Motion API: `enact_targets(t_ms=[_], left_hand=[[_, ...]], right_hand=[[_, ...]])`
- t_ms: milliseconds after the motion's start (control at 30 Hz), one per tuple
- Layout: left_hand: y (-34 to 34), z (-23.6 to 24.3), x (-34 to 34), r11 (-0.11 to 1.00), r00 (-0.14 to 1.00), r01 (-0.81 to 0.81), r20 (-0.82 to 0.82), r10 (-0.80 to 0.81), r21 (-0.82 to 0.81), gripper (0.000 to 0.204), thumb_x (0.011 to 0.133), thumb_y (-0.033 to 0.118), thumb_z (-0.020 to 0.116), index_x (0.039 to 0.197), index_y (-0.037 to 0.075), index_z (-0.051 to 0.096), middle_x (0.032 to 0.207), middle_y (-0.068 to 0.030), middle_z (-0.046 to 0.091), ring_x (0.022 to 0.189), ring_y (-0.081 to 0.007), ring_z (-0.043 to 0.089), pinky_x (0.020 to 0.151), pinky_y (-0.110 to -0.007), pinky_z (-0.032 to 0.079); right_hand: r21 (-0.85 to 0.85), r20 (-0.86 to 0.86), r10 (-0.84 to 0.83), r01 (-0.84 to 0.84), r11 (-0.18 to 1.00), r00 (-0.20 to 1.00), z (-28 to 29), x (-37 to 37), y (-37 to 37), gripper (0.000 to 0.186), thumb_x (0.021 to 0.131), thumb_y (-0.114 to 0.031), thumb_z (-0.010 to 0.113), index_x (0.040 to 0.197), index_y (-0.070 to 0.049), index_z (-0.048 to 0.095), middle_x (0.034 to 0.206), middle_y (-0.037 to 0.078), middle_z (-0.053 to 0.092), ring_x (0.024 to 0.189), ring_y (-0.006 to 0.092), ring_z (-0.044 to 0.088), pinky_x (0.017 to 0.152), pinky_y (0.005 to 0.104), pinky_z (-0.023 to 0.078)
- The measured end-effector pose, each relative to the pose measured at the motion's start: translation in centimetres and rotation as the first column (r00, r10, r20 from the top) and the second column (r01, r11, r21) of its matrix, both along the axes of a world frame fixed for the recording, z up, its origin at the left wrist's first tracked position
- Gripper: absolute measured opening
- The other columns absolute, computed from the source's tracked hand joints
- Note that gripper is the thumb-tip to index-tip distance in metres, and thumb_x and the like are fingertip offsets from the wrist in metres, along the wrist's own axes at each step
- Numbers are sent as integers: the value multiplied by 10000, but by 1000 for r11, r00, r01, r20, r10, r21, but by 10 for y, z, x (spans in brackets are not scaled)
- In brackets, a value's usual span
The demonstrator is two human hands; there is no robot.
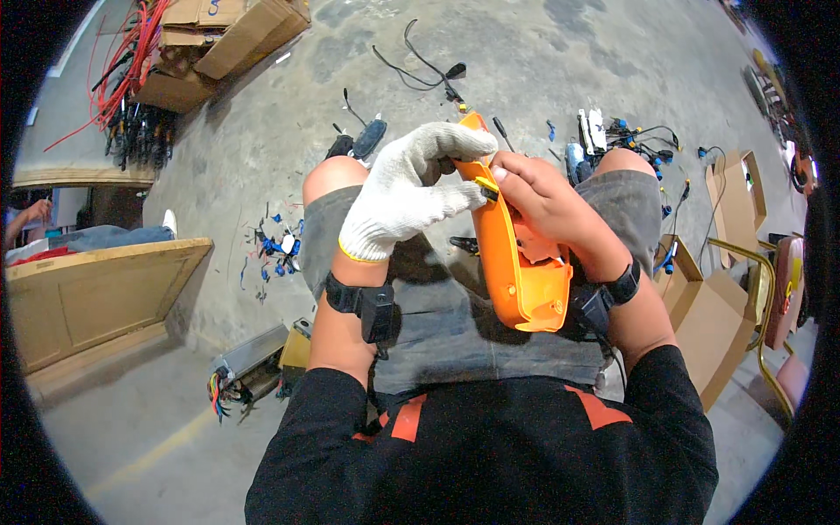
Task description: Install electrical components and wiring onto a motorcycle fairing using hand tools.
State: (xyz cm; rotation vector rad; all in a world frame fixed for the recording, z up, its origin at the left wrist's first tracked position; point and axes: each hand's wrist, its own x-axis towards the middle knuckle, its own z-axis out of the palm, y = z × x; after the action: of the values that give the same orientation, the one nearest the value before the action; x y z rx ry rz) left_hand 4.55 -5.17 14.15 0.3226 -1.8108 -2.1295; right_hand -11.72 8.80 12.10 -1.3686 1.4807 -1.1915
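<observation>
An elongated orange plastic housing (507, 262) is held lengthwise above my lap, its rounded lower end toward me. My left hand (402, 175), in a white knit glove, curls its fingers over the far end of the housing, and its thumb presses by a small yellow-and-black part (486, 186) at the housing's edge. Bare, my right hand (542, 192) grips the housing's right side, with the thumb on top near that small part. Some of its fingers are hidden behind the housing. Whether the small part is fixed to the housing, I cannot tell.
Small blue and black parts (284, 245) lie left of my legs, near a metal box with coloured wires (249, 354). Cables and connectors (643, 136) are scattered at the right. Open cardboard (713, 324) and a wooden bench (105, 289) flank me. Black cable (420, 79) lies ahead.
</observation>
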Motion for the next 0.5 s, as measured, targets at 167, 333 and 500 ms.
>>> enact_targets(t_ms=[167, 333, 500], left_hand=[[2, 2, -1, 998, 999, -33, -6, 33, 56, 482, 726, -61, 758, 1179, 37, 622, 1099, -36, 660, 965, -126, 636, 838, -283, 549], [-3, 0, 4, 994, 998, -53, -27, 56, 91, 455, 760, -72, 750, 1183, 27, 618, 1136, -55, 650, 1053, -150, 613, 898, -300, 537], [-4, 3, 4, 995, 997, -71, 8, 71, 68, 458, 756, -69, 753, 1183, 31, 620, 1121, -46, 652, 1014, -132, 623, 859, -284, 554]], right_hand=[[91, 257, -37, 14, 996, 966, -3, 9, -1, 299, 1041, -288, 442, 955, -27, 562, 686, 1, 519, 612, 107, 497, 566, 282, 431], [-50, 205, -71, 83, 995, 976, -1, 7, -3, 244, 1034, -257, 480, 1016, -30, 570, 781, 0, 558, 671, 96, 528, 620, 264, 463], [-115, 150, -46, 64, 991, 988, -2, 5, -2, 182, 1008, -198, 536, 1043, -24, 575, 860, 23, 591, 743, 97, 580, 679, 269, 499]])
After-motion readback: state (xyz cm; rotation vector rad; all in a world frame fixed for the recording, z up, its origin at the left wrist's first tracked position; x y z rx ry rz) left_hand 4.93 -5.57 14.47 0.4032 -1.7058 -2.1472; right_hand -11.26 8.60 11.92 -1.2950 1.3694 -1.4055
